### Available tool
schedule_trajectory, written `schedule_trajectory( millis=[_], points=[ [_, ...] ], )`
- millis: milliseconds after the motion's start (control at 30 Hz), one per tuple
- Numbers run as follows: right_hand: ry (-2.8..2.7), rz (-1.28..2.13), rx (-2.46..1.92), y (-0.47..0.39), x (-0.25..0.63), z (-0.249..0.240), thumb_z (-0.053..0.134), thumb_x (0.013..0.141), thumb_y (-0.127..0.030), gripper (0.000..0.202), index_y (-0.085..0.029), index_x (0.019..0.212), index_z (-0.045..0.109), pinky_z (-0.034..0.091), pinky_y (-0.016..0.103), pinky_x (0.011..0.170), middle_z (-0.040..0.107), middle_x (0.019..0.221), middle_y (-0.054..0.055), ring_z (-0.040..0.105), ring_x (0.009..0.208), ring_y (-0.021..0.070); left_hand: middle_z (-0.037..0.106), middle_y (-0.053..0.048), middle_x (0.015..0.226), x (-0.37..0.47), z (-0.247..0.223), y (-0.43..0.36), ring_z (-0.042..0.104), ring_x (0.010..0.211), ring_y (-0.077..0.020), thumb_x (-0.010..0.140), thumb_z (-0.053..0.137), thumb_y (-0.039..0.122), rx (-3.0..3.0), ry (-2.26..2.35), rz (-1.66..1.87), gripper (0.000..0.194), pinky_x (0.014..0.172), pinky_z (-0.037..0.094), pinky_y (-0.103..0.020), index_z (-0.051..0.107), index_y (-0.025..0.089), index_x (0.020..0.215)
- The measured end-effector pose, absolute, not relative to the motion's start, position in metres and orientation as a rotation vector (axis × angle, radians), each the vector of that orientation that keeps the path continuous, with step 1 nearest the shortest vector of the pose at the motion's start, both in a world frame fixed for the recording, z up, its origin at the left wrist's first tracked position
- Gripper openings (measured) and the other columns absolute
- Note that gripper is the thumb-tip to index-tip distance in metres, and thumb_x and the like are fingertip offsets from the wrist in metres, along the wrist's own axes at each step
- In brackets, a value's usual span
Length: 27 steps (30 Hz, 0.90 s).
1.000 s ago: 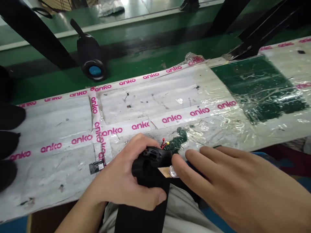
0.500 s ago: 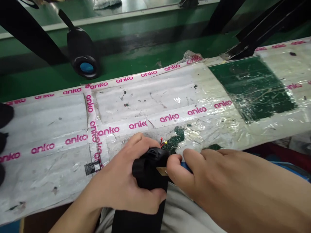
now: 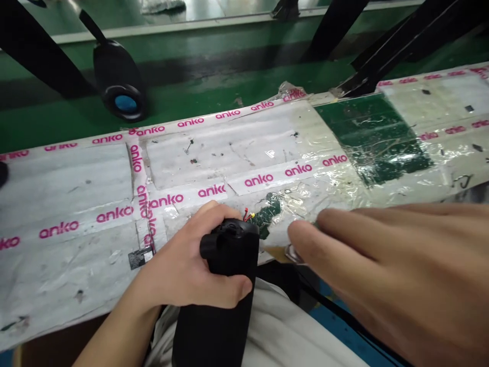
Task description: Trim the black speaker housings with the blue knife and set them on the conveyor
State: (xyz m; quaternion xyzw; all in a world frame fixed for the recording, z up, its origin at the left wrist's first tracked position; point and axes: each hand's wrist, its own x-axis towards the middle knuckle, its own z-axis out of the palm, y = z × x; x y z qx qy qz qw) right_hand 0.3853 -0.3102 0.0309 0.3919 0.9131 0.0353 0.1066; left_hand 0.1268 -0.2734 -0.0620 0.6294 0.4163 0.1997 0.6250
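Note:
My left hand [image 3: 183, 270] is wrapped round a black, rounded speaker body [image 3: 214, 316], its thumb along the near side. The body stands tilted over my lap, with its upper end by the bench edge. Small red and yellow wire connectors [image 3: 249, 215] show just beyond that end. To the right, my right hand [image 3: 374, 270] is closed on a utility knife [image 3: 278, 254]. Its flat, tan-looking blade points left at the speaker, apart from it. The fingers hide the handle, and that hand is slightly blurred.
The bench [image 3: 214, 158] is covered with white sheet and printed tape. A black label [image 3: 140, 257] lies left of my left hand. Beyond the bench, on a green surface, is another black speaker [image 3: 120, 81] with a blue end. Black slanted supports [image 3: 405, 41] rise at the back right.
My right hand has drawn the knife away from the speaker's upper end, to the right. The left hand keeps its hold. The whole view has shifted slightly.

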Motion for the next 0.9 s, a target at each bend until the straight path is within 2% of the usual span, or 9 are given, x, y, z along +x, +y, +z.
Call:
schedule_trajectory(
  millis=[167, 300, 400, 667, 900],
  points=[
    [2.72, 0.157, 1.186, -0.319, 0.369, 0.006, 0.066, 0.086, -0.022, 0.03, -0.022, 0.116, 0.063, 0.027, 0.034, 0.059, 0.061, 0.072, 0.0, 0.048, 0.055, 0.018, 0.064, 0.001, 0.106, 0.127, -0.065, -0.275, 0.064, 0.101, -0.0273, 0.064, 0.087, 0.022, 1.449, 0.934, 0.486, 0.052, 0.081, 0.052, -0.038, 0.067, 0.032, 0.111],
    [2.847, 0.113, 1.231, -0.32, 0.367, -0.014, 0.065, 0.072, -0.013, 0.038, -0.024, 0.107, 0.057, 0.029, 0.035, 0.056, 0.059, 0.072, -0.005, 0.05, 0.052, 0.017, 0.064, 0.002, 0.106, 0.129, -0.064, -0.275, 0.064, 0.099, -0.026, 0.062, 0.085, 0.018, 1.457, 0.944, 0.49, 0.052, 0.09, 0.052, -0.041, 0.067, 0.032, 0.109],
    [2.901, 0.083, 1.273, -0.319, 0.367, -0.019, 0.065, 0.064, -0.011, 0.043, -0.026, 0.103, 0.053, 0.03, 0.036, 0.052, 0.057, 0.071, -0.007, 0.052, 0.05, 0.0172, 0.064, 0.002, 0.107, 0.13, -0.062, -0.275, 0.063, 0.099, -0.0263, 0.06, 0.085, 0.017, 1.448, 0.948, 0.491, 0.054, 0.091, 0.053, -0.042, 0.066, 0.032, 0.108],
    [2.856, 0.028, 1.256, -0.313, 0.36, -0.018, 0.067, 0.059, -0.01, 0.046, -0.026, 0.102, 0.059, 0.033, 0.035, 0.049, 0.059, 0.069, -0.007, 0.057, 0.047, 0.0181, 0.064, 0.001, 0.109, 0.132, -0.063, -0.276, 0.064, 0.097, -0.0247, 0.058, 0.083, 0.014, 1.473, 0.965, 0.514, 0.057, 0.094, 0.055, -0.043, 0.065, 0.029, 0.109],
    [2.86, -0.156, 1.25, -0.306, 0.357, -0.005, 0.065, 0.053, -0.007, 0.039, -0.027, 0.084, 0.054, 0.019, 0.035, 0.042, 0.052, 0.058, -0.007, 0.045, 0.034, 0.0173, 0.064, 0.001, 0.104, 0.133, -0.063, -0.277, 0.064, 0.092, -0.0223, 0.058, 0.08, 0.012, 1.594, 0.979, 0.532, 0.055, 0.084, 0.055, -0.037, 0.065, 0.027, 0.109]
  ],
)
